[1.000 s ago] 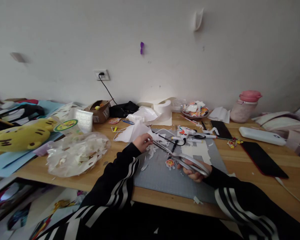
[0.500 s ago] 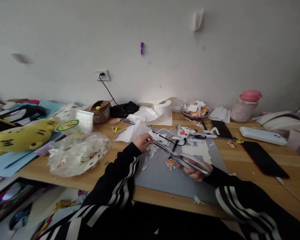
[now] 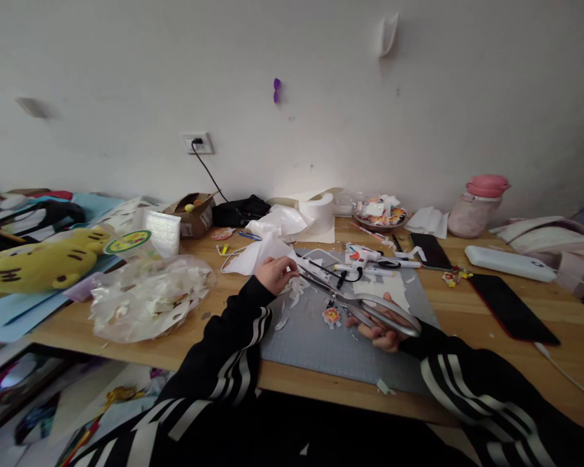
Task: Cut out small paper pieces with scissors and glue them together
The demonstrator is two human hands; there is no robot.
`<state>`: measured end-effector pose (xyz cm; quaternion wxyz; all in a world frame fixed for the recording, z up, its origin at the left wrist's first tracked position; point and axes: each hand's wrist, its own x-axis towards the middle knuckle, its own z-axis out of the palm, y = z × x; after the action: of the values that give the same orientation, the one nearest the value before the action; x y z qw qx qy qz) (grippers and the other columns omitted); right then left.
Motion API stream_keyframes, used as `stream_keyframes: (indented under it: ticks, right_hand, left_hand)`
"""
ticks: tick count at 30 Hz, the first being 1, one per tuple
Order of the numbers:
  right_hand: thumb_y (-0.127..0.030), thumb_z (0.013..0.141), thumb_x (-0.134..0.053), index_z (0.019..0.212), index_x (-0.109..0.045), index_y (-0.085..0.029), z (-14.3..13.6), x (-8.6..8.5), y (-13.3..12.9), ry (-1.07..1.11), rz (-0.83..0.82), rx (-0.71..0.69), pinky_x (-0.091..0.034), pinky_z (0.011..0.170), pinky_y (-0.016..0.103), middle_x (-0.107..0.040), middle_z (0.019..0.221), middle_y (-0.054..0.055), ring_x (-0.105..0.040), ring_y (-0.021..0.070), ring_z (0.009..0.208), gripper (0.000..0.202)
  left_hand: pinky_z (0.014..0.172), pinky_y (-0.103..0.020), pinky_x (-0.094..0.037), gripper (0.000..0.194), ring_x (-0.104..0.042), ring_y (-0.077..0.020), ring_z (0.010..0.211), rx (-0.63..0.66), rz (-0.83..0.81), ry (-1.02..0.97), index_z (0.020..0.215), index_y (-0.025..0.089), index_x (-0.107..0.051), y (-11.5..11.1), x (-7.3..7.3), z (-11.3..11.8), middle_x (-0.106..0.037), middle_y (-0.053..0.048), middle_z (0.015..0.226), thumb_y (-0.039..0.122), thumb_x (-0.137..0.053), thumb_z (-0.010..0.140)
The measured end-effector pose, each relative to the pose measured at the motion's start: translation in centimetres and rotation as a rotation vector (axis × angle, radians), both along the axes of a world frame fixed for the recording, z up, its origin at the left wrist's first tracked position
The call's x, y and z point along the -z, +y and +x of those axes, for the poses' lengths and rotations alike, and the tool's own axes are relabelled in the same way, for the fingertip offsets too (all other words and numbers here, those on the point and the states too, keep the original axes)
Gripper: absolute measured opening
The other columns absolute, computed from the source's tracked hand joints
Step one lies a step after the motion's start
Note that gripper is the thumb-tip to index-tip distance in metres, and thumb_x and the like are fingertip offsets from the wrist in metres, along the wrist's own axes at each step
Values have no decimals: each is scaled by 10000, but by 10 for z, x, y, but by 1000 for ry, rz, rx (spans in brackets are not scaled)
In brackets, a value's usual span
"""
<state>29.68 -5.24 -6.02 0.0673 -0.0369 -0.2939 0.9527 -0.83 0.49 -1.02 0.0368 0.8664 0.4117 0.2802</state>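
My right hand [image 3: 382,332] is closed around the grey handles of a large pair of scissors [image 3: 353,299]. Their blades point up and to the left across the grey cutting mat [image 3: 311,353], and the handle loops stand apart. At the blade tips, my left hand [image 3: 276,276] has its thumb and fingers pinched together; whatever is between them is too small to make out. Below the blades lies a small orange-and-pink cut-out [image 3: 331,316] with white edges. White paper scraps [image 3: 298,289] are scattered on the mat beside my left hand.
A white hot glue gun [image 3: 361,255] and markers lie at the mat's back. Behind stand a toilet roll [image 3: 316,214] and a bowl of cut-outs [image 3: 379,213]. To the right are phones [image 3: 511,308] and a pink bottle [image 3: 477,207]; left, a plastic bag of scraps [image 3: 150,298] and a yellow plush [image 3: 43,263].
The scissors' handles have spread further apart in my right hand and shifted slightly right. My left hand keeps its pinch at nearly the same spot. The view has moved a little.
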Motion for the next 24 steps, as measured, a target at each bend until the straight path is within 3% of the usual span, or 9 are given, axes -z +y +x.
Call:
stream_keyframes:
  ticks: [3,7,14,18,24]
  right_hand:
    - [-622,782,-504,1211,-489,-148,-1,2,4,20,13,-69,-185,298,141,-446,636,-74,-283,9,329,640]
    - [-484,817,-553,1212,-490,-201,0,-6,7,-47,64,-192,-239,317,142,-436,633,-88,-304,15,331,490]
    - [-468,817,-562,1198,-489,-155,3,-16,-1,-56,119,-48,-158,307,122,-386,642,-96,-202,-17,335,498]
    - [-455,819,-563,1171,-501,-152,2,-18,-1,-73,125,-65,-154,298,118,-385,631,-98,-193,-15,330,468]
    - [-478,789,-590,1137,-524,-143,0,-22,0,-110,138,-55,-169,279,126,-400,611,-105,-194,-14,310,488]
  left_hand:
    - [779,-323,-382,155,-569,-134,659,-5,-28,9,785,207,-585,-2,-4,0,-637,6,727,325,-515,857]
    - [798,-344,-363,126,-570,-135,660,-9,-45,17,763,194,-578,-4,-7,2,-643,1,725,280,-532,843]
    - [795,-380,-394,144,-577,-158,673,-25,-61,4,748,247,-581,-8,-9,5,-650,-15,732,305,-486,839]
    - [800,-402,-409,168,-584,-161,700,-87,-37,26,753,306,-582,-12,-10,8,-665,-19,751,293,-443,845]
    - [812,-446,-418,180,-614,-184,713,-105,-23,82,744,274,-570,-9,-11,9,-672,-42,746,314,-419,834]
